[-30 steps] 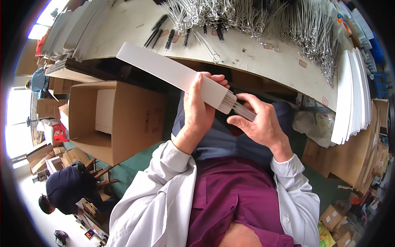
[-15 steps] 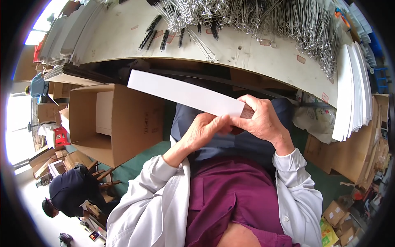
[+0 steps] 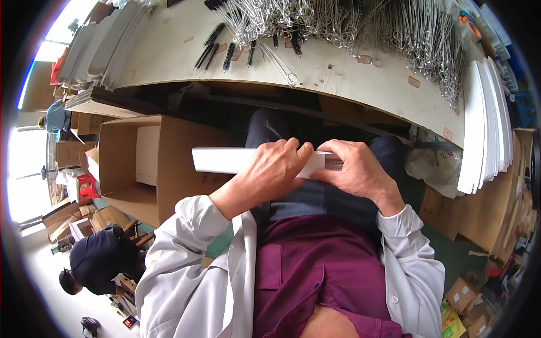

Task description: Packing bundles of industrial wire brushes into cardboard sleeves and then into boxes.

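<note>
A long, narrow white cardboard box (image 3: 221, 160) lies roughly level above my lap, held between both hands. My left hand (image 3: 274, 170) is wrapped over its middle from above, with the fingers bent across the far edge. At the box's right end, my right hand (image 3: 359, 169) pinches a brownish ribbed piece (image 3: 333, 163) that shows at the opening, thumb on the near side and fingers on the far side. Whether this piece is a flap or something inside the box, I cannot tell. My left hand hides the box's middle.
Beyond my knees stands a pale worktable (image 3: 169, 56) with a heap of wire-handled brushes (image 3: 338, 25). White flattened boxes (image 3: 479, 132) are stacked at its right end, more at its left. An open brown carton (image 3: 186, 163) stands at left. A person (image 3: 104, 259) sits at lower left.
The white box has turned from a slant to nearly level. My left hand has moved from under its near edge to over its top. My right hand stays at the right end.
</note>
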`<state>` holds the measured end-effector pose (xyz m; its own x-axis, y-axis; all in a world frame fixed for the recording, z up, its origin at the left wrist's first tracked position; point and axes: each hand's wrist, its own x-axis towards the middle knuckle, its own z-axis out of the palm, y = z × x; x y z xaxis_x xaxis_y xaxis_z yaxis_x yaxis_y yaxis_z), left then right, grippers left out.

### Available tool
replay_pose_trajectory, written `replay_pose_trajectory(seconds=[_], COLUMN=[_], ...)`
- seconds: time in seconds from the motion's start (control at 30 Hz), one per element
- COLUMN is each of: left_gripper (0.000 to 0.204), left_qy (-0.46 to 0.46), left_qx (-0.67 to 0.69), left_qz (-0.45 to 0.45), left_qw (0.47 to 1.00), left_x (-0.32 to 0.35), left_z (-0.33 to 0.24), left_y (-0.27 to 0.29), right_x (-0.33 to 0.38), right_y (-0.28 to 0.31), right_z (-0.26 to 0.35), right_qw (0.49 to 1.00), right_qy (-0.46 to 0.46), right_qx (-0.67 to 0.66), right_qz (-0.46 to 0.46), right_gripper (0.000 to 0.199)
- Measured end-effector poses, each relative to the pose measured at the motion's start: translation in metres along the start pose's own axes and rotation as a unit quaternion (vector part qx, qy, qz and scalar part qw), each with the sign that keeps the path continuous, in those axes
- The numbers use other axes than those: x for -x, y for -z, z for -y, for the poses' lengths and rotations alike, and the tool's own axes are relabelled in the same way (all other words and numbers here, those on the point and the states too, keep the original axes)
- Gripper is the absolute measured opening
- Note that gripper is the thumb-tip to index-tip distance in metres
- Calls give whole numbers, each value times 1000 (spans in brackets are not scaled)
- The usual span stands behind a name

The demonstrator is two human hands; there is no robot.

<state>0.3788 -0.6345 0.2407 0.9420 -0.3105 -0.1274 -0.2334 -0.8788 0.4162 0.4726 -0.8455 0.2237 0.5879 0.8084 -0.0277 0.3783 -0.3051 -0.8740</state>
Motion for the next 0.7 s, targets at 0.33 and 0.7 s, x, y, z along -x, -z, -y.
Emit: replay_pose_trajectory(seconds=[0.33, 0.7], left_gripper=[49, 56], left_qy=[67, 97], left_qx=[13, -10], left_qz=[-119, -123], left_qw=[991, 988], left_x=[6, 7], left_z=[6, -3], left_y=[-22, -44], right_x=[19, 21], right_y=[-1, -22], right_z=[-31, -33], right_qw=[976, 958], right_qy=[-40, -60], right_qx=[-103, -138], right_qz=[-186, -243], right_gripper=[36, 27])
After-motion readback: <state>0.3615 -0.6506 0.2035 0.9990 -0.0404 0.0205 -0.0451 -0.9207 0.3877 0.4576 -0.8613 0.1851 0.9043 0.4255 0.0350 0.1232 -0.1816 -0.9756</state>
